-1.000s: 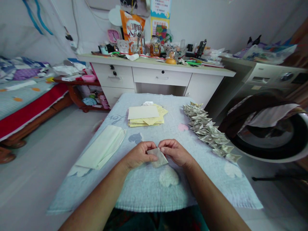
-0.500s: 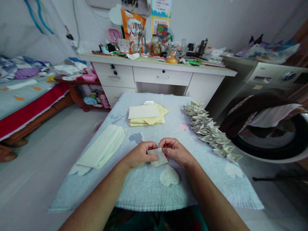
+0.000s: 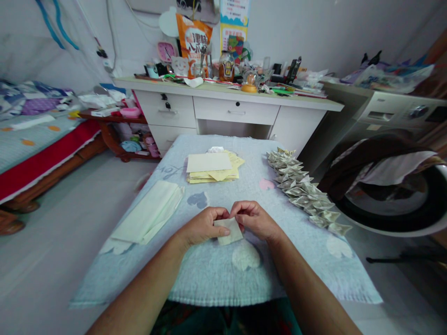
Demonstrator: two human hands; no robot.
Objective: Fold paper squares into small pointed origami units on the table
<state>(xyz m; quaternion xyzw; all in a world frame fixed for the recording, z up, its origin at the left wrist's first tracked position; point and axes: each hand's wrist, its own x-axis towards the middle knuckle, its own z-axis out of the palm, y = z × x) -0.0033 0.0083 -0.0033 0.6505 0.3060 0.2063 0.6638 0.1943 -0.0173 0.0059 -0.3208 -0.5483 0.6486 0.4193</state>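
A small folded piece of pale paper (image 3: 231,236) is held between my two hands just above the cloth-covered table (image 3: 223,279). My left hand (image 3: 206,225) is closed on its left side, the thumb lying flat across the front. At the paper's upper right corner, my right hand (image 3: 254,219) pinches with thumb and fingertips; some of its fingers are hidden behind. Folded pale sheets (image 3: 148,214) lie to the left of my hands. Beyond them is a stack of yellowish paper (image 3: 213,177) with a cream card (image 3: 208,162) on top.
Along the table's right side runs a row of pointed folded paper pieces (image 3: 303,190). A white desk (image 3: 237,109) crowded with items stands behind the table. To the right is a washing machine (image 3: 391,111) with its door open and cloth hanging out; a bed (image 3: 45,149) is on the left.
The paper's near edge has tipped down slightly and its upper corner sits a little lower. Both hands keep their grip, with only tiny finger shifts.
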